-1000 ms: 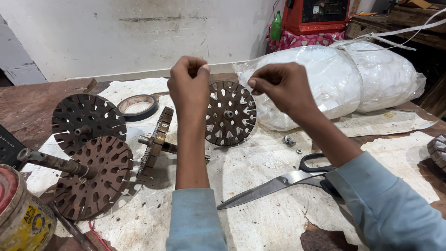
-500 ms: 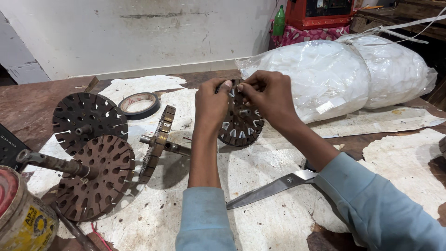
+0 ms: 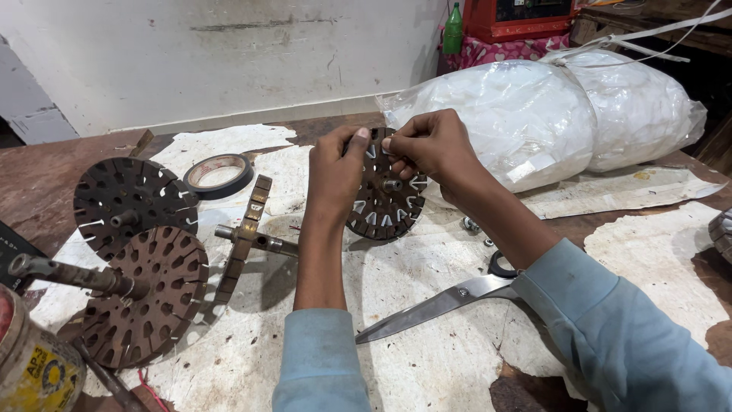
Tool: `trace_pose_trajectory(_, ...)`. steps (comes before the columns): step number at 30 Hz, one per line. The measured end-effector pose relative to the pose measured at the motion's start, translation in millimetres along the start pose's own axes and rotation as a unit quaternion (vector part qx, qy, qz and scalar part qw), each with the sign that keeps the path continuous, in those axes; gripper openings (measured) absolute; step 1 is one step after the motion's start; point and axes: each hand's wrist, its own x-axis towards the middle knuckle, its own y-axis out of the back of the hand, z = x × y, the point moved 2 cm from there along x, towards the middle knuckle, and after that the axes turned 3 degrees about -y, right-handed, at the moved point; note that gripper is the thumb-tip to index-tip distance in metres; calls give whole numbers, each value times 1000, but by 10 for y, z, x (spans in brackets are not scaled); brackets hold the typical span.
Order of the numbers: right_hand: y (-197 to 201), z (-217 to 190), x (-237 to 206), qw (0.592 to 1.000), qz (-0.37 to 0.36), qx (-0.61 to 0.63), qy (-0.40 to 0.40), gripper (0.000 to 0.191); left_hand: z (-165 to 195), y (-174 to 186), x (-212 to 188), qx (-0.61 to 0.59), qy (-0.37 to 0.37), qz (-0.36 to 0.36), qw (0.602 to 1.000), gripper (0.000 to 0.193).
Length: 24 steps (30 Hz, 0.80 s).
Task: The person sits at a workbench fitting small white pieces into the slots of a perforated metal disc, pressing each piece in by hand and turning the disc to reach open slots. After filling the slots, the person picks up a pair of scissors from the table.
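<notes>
Partly hidden: both hands cover the top of the slotted steel disc, so the exact fingertip contact there cannot be made out. The left hand grips the disc's upper left edge, thumb and fingers closed on it. The right hand pinches at the top rim, fingertips pressed together; whether a small white slip sits between them cannot be told. The scissors lie near right, handles mostly covered by the right sleeve. A tin is cut off at the near left corner; its contents are not visible.

Containers: two clear plastic bags, tied, far right, stuffed with white material.

The held disc stands upright at the middle of the paper-covered bench. It is dark and round, with a central shaft stub and a ring of slots, several lined in white.

Left of it: two similar discs on shafts, a narrow one edge-on, and a tape roll.
</notes>
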Motion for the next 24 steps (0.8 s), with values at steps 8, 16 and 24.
trace_pose_trajectory(8, -9, -31, 7, 1000, 19, 0, 0, 8, -20, -5, -13, 6, 25, 8, 1000, 35)
trace_pose_trajectory(16, -99, -150, -92, 993, 44, -108, 28, 9, -57, 32, -32, 10, -5, 22, 1000, 39)
trace_pose_trajectory(24, -157, -226, -153, 966, 48, -240, 83, 11, -36, 52, -31, 2, 9, 12, 1000, 42)
